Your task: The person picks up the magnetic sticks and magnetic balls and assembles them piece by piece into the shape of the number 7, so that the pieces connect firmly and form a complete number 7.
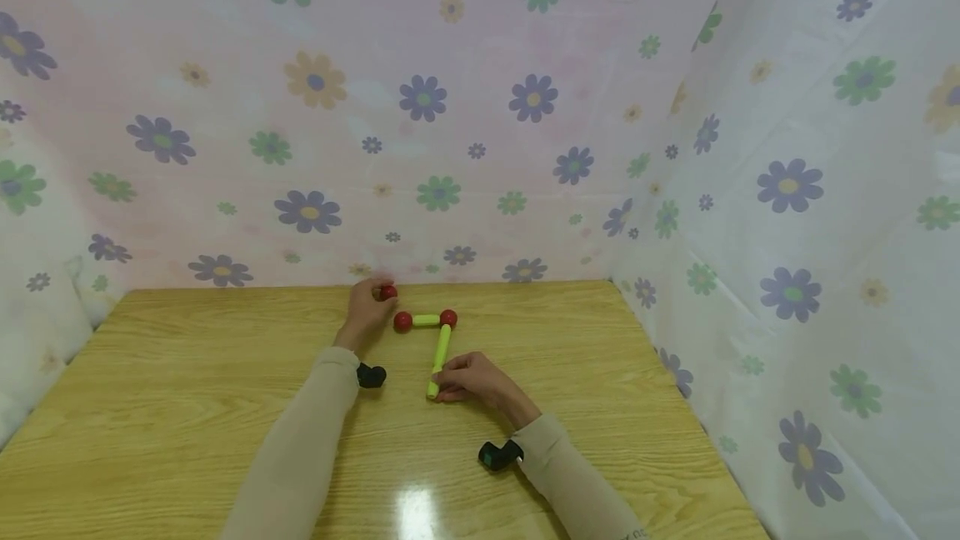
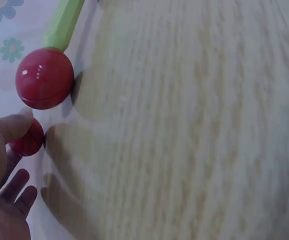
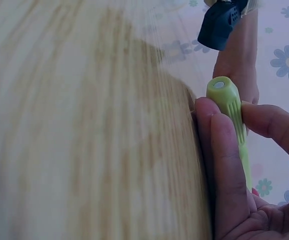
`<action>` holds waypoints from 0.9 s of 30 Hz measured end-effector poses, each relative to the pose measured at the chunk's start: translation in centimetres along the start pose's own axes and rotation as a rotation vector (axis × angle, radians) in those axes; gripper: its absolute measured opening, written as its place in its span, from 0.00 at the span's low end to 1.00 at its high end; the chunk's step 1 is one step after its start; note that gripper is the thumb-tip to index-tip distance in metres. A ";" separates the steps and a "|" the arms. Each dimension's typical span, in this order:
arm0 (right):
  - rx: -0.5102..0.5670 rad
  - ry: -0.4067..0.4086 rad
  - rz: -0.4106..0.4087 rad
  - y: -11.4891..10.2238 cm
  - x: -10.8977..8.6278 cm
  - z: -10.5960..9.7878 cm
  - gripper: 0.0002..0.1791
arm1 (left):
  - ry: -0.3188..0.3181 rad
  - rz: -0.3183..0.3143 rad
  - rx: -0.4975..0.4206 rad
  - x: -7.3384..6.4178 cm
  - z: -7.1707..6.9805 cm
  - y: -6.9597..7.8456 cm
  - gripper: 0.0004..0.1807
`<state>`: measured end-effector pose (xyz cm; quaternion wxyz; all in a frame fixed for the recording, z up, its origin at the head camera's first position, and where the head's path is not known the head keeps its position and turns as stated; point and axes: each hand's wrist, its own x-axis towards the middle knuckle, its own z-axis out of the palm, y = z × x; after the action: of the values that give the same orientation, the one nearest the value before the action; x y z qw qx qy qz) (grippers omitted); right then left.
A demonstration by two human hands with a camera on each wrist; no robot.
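Observation:
My left hand (image 1: 366, 308) pinches a small red ball (image 1: 388, 292) near the table's back edge; the left wrist view shows the ball (image 2: 28, 139) between thumb and fingers. Just right of it, a second red ball (image 1: 403, 321) joins a short yellow-green rod (image 1: 426, 320), whose other end meets a third red ball (image 1: 448, 318). From that ball a longer yellow-green rod (image 1: 442, 348) runs toward me. My right hand (image 1: 480, 380) pinches this rod's near end. In the right wrist view, a small silvery disc shows in the tip of the ribbed rod (image 3: 224, 95).
The wood-grain table (image 1: 585, 365) has a flower-patterned curtain (image 1: 480, 107) behind it and another along the right side. A dark camera mount sits on each wrist, left (image 1: 371, 376) and right (image 1: 498, 455). Light reflects off the table's front.

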<state>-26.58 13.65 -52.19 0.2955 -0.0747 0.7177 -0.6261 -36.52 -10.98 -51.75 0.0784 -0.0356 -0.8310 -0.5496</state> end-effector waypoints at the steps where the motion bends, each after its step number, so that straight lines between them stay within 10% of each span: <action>1: -0.001 0.000 0.001 0.0 0.0 0.1 0.12 | 0.006 -0.003 -0.003 -0.2 -0.1 -0.1 0.21; 18: -0.018 0.013 -0.002 -0.1 0.0 0.0 0.13 | 0.132 -0.114 -0.116 -1.6 -1.6 -1.0 0.22; 27: -0.024 0.008 0.005 -0.3 -0.1 0.0 0.13 | 0.298 -0.243 -0.192 -3.6 -2.0 0.0 0.20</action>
<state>-26.53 13.65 -51.90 0.2932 -0.0740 0.7266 -0.6169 -32.77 -12.66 -51.57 0.1297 0.1393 -0.7523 -0.6307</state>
